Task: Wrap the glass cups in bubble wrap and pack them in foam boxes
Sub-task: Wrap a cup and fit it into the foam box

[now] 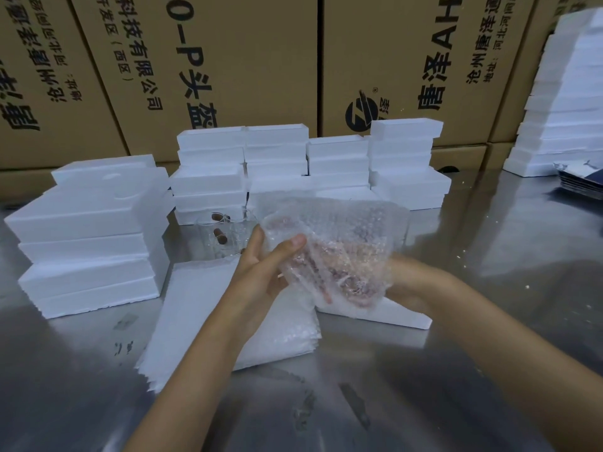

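Head view: left hand [272, 259] w/ thumb and fingers [295, 240] curled onto the bubble wrap sheet [339, 243]; cup inside not clearly resolved, reddish tint only. Right hand [408, 282] under the sheet, mostly hidden; grip cannot be told. Advice: keep wrap taut, roll fully round, tuck ends before boxing. Unwrapped glass cups [225, 233] stand just beyond the left fingers. Wrap is clear, dimpled, limp. Open foam box [391, 313] below the right fingers, rigid, matte white. Stack of bubble wrap sheets [235, 321] lies on the steel desk [489, 256].
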